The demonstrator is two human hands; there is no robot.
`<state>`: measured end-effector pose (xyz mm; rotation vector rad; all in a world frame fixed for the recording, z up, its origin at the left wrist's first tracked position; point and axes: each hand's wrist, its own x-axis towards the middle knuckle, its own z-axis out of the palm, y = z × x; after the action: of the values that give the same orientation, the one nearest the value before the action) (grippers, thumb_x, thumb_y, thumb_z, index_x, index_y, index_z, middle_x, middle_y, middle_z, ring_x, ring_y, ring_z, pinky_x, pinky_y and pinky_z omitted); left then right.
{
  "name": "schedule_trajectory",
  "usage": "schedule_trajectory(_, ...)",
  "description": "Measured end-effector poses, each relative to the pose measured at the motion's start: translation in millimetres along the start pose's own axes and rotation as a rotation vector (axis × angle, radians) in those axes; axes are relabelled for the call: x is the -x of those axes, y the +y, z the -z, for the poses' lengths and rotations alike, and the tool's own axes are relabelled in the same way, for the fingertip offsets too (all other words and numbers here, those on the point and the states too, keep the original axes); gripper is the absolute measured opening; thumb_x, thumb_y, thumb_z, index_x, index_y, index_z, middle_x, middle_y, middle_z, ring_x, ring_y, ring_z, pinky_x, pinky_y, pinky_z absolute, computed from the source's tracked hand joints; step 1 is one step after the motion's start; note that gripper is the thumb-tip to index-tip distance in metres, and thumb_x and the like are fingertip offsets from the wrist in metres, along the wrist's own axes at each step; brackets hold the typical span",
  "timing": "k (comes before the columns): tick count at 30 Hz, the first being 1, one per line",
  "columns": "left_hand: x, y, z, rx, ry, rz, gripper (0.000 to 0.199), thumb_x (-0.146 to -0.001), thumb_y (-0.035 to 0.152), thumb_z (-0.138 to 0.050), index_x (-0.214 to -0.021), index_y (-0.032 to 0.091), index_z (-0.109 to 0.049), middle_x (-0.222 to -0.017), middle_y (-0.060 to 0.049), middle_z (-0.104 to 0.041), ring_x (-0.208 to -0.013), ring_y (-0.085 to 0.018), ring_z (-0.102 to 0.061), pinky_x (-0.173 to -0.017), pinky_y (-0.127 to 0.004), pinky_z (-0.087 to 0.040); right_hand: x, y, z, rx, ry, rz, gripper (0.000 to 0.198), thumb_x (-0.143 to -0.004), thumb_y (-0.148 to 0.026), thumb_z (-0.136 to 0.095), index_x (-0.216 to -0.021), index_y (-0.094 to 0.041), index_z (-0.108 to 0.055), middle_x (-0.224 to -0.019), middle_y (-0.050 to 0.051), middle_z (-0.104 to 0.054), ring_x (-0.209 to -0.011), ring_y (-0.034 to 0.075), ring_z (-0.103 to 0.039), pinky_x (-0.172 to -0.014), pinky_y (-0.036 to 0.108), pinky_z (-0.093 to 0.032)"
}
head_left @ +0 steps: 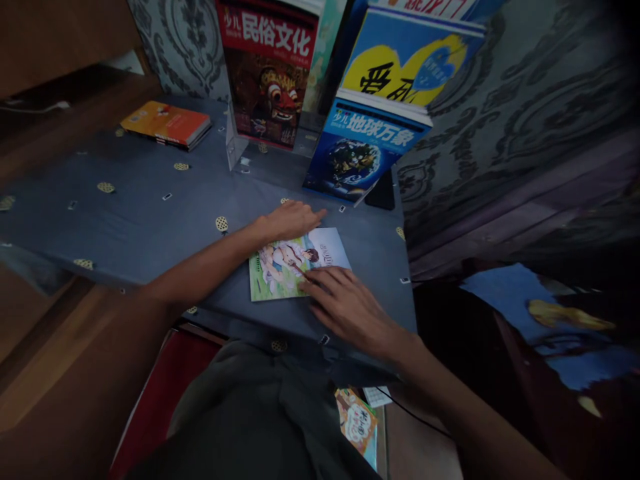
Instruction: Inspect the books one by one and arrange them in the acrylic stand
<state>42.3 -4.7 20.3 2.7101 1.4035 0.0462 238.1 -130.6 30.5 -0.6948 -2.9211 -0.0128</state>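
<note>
A thin picture book (280, 273) lies closed on the cloth-covered table, its cover showing a drawn figure on green grass. My left hand (295, 220) rests along the book's far edge, one finger stretched out to the right and the others partly hidden beneath the hand. Across the near right part of the cover, my right hand (347, 307) lies flat with its fingers extended. Neither hand has anything visible in its grasp.
Beyond the hands, a red book (267, 73) and a blue book with a globe (357, 157) stand in a clear holder. A dark phone-like object (383, 192) lies beside them. An orange book stack (167, 123) sits back left. A blue cloth (510, 287) lies at right.
</note>
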Motion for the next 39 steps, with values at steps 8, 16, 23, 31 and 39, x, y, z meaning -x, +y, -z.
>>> schedule_trajectory(8, 4, 2, -2, -0.070, 0.015, -0.030, 0.038, -0.105, 0.026, -0.038, -0.137, 0.012, -0.054, -0.109, -0.020, -0.073, -0.099, -0.030, -0.071, -0.085, -0.039, -0.047, -52, -37, -9, -0.003, -0.004, 0.143, 0.010, -0.098, -0.019, -0.060, -0.107, -0.017, -0.065, -0.101, 0.008, -0.070, -0.100, 0.024, -0.060, -0.087, 0.037, -0.049)
schedule_trajectory(16, 4, 0, -4, -0.068, 0.022, -0.030, 0.039, -0.105, 0.027, -0.037, -0.138, 0.012, -0.053, -0.108, -0.020, -0.073, -0.098, -0.030, -0.070, -0.082, -0.037, -0.046, -64, -35, -1, 0.016, -0.134, 0.146, 0.012, -0.101, -0.018, -0.055, -0.101, -0.014, -0.067, -0.095, 0.010, -0.069, -0.096, 0.024, -0.062, -0.075, 0.034, -0.050)
schedule_trajectory(23, 3, -1, -3, -0.046, 0.021, -0.026, 0.038, -0.105, 0.030, -0.038, -0.135, 0.013, -0.055, -0.103, -0.018, -0.074, -0.093, -0.029, -0.071, -0.076, -0.035, -0.045, -65, -28, 6, -0.079, -0.195, 0.157, 0.016, -0.101, -0.012, -0.052, -0.102, -0.014, -0.068, -0.093, 0.009, -0.069, -0.098, 0.023, -0.063, -0.080, 0.034, -0.051)
schedule_trajectory(31, 4, -1, -5, -0.059, 0.040, -0.030, 0.038, -0.105, 0.029, -0.038, -0.133, 0.012, -0.056, -0.102, -0.019, -0.074, -0.091, -0.029, -0.070, -0.076, -0.035, -0.044, -62, -28, 8, -0.074, -0.169, 0.168, 0.015, -0.100, -0.011, -0.054, -0.102, -0.014, -0.068, -0.097, 0.009, -0.069, -0.098, 0.022, -0.062, -0.082, 0.033, -0.051)
schedule_trajectory(39, 5, 1, -5, -0.075, 0.052, -0.009, 0.036, -0.104, 0.027, -0.038, -0.130, 0.012, -0.058, -0.098, -0.018, -0.075, -0.089, -0.029, -0.070, -0.076, -0.036, -0.044, -48, -24, -12, -0.176, 0.053, 0.103, 0.016, -0.102, -0.020, -0.053, -0.100, -0.015, -0.069, -0.096, 0.008, -0.069, -0.090, 0.021, -0.060, -0.084, 0.034, -0.051)
